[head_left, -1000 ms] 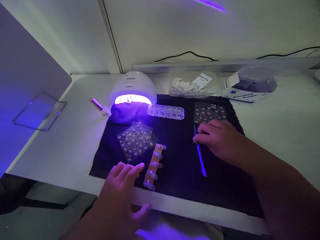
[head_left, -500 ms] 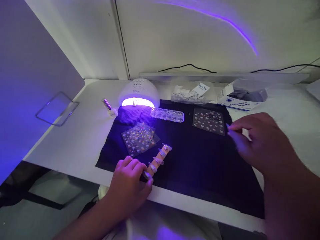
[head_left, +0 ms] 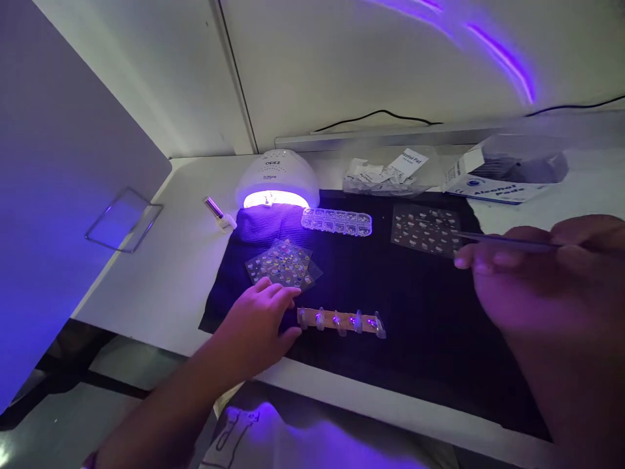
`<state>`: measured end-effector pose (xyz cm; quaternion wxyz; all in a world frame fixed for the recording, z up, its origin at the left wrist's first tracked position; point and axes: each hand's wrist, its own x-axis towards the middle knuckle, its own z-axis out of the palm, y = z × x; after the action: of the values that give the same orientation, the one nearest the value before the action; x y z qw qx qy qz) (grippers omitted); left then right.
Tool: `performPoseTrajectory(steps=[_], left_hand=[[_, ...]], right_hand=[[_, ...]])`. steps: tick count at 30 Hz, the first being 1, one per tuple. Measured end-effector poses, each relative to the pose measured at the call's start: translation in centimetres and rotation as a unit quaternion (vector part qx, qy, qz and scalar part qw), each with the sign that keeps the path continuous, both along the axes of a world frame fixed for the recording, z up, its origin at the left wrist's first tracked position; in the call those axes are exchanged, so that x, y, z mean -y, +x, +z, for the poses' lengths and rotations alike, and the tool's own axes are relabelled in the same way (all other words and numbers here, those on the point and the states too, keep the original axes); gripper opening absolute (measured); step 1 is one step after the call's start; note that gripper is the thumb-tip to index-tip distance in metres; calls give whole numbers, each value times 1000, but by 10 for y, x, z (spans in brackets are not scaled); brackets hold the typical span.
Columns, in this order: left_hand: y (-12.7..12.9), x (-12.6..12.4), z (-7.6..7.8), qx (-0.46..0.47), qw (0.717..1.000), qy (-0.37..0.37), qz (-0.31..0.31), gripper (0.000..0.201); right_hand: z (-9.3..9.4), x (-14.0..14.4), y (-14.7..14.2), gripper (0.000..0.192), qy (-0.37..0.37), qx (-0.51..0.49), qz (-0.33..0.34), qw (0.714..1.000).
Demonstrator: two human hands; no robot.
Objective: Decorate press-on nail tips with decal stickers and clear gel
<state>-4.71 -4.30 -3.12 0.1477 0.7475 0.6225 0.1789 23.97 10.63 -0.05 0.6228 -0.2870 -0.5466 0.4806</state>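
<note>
The left hand (head_left: pixel 258 322) is laid on the black mat (head_left: pixel 415 339) at the near left. Its fingertips are pressed against the left end of the nail tip strip (head_left: pixel 340 322), thumb below and fingers above, pinched on that end. The strip lies flat on the mat with its long axis running left to right, five clear nail tips set along it; it extends away from the left fingers toward the right hand. The left hand is by far the nearer of the two.

The right hand (head_left: pixel 547 286) is raised close to the camera at the right edge, well apart from the strip. A thin tool (head_left: pixel 508 241) is held in closed fingers, its point directed left over the right-hand sticker sheet (head_left: pixel 424 231); contact with the sheet cannot be confirmed.

A lit nail lamp (head_left: pixel 277 179), a rhinestone case (head_left: pixel 336 221) and a second sticker sheet (head_left: pixel 283 264) are noted beyond the strip.

The right hand is blurred and cut off by the frame, so the grip itself is poorly resolved. The tool's rear end is hidden behind the fingers.
</note>
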Motion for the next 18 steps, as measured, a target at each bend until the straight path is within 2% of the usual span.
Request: performPoseTrajectory(steps=[2,4,6,9,13,18], left_hand=[[-17,3,9,-3,999,13,33,46],[-36,1,15,-20,995,35,87,40],[-51,-6,18,-47,992,39,110,36],[-58,-26,17,-102,991,12,90,48],[-45,-52,14,-179,983,-15,44,75],[-38,-66,14,-214,976,-23,4,76]], right_hand=[[-3,-1,1,16,-21,-1,20,1000],[-6,-2,1,15,-43,3,29,999],[-11,-3,-1,11,-47,2,30,998],[-19,-6,-4,8,-37,7,33,999],[-28,-11,-6,8,-28,23,27,999],[-32,-13,-4,9,-25,40,0,999]])
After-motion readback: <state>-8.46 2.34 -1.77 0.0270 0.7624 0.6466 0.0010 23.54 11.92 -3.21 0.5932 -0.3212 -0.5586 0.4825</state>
